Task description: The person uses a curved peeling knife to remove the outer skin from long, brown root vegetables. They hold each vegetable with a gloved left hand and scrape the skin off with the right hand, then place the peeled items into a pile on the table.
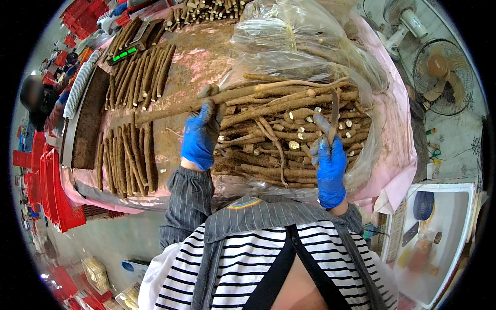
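My left hand (pixel 202 133), in a dirt-smeared blue glove, grips a long brown root (pixel 166 112) that looks like Chinese yam. The root slants over the heap, one end out to the left and the other towards the right. In my right hand (pixel 330 166), also gloved in blue, is a knife (pixel 334 110) with its stained blade pointing away from me. Beneath both hands lies a heap of yams (pixel 267 155) on clear plastic sheeting, several with white cut ends. Cut yam lengths lie in rows (pixel 126 159) left of my left hand.
Further off are a second row of cut yams (pixel 141 77) and a scale with a lit green display (pixel 124 55). A dark board (pixel 90 120) lines the table's left edge. Crumpled plastic (pixel 286 38) covers the far side. Right stand a fan (pixel 441 77) and a white foam box (pixel 457 217).
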{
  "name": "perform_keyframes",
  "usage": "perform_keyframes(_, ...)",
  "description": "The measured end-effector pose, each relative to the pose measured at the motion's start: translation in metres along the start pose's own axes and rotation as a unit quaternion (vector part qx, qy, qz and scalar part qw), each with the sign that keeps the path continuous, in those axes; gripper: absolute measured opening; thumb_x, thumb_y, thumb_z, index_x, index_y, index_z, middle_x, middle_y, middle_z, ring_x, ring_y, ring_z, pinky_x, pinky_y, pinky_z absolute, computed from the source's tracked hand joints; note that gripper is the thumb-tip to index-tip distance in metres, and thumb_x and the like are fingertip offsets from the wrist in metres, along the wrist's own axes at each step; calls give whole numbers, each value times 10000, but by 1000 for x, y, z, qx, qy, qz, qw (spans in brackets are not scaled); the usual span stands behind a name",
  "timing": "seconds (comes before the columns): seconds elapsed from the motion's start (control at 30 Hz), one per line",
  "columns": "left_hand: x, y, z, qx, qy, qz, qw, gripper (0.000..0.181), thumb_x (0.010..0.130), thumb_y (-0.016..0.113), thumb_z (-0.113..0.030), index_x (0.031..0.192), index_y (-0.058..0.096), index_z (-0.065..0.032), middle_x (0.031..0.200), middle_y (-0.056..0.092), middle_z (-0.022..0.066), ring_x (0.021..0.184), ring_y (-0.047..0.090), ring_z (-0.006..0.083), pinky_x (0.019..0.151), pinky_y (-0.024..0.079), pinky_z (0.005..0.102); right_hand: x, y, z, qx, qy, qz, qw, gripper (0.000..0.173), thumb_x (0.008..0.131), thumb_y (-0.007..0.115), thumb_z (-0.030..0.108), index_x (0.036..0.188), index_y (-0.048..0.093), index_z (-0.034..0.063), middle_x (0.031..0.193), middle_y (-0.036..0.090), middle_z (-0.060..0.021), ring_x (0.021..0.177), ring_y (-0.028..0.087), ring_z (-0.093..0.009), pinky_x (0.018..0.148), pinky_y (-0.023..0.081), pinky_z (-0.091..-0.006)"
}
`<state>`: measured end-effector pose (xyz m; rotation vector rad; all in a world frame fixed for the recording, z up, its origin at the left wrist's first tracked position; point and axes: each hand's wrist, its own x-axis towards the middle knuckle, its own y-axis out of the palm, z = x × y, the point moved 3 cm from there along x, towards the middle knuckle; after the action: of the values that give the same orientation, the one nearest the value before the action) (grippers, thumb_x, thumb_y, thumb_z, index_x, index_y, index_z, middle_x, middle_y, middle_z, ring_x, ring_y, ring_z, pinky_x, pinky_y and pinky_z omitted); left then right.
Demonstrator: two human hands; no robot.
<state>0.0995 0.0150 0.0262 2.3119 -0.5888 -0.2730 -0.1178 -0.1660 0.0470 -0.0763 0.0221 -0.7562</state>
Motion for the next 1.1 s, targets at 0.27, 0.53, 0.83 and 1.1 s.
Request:
perform_keyframes(0.27,-18,20,34,36,-85,18,996,436,922,537,-107,1343,425,-95,1314,498,62,1186,488,187,911,476,314,25,44,-5,-76,55,191,977,355,961,446,187,1310,496,137,746,551,10,589,463,-57,516,396,-202)
perform_keyframes(0.53,-5,10,9,42,-82,64,994,454,918,495,-51,1358,388,-72,1325,493,94,1168,516,194,898,486,295,41,21,-11,-111,79,106,985,340,952,469,184,1285,516,132,699,529,14,545,415,-44,480,358,-188)
perform_keyframes(0.83,1,-14,-7,161,-102,20,982,414,914,532,-93,1318,445,-62,1143,612,71,961,591,116,740,489,227,40,15,-34,-89,131,98,982,346,970,436,142,1310,500,143,686,511,21,533,401,-25,471,348,-173)
perform_keyframes(1.1,5,-103,0,245,-66,-132,958,476,902,588,-207,1306,446,1,1133,609,104,983,582,171,831,471,295,43,18,-39,-91,123,81,985,335,968,440,159,1288,505,86,717,532,8,547,430,-40,481,359,-179)
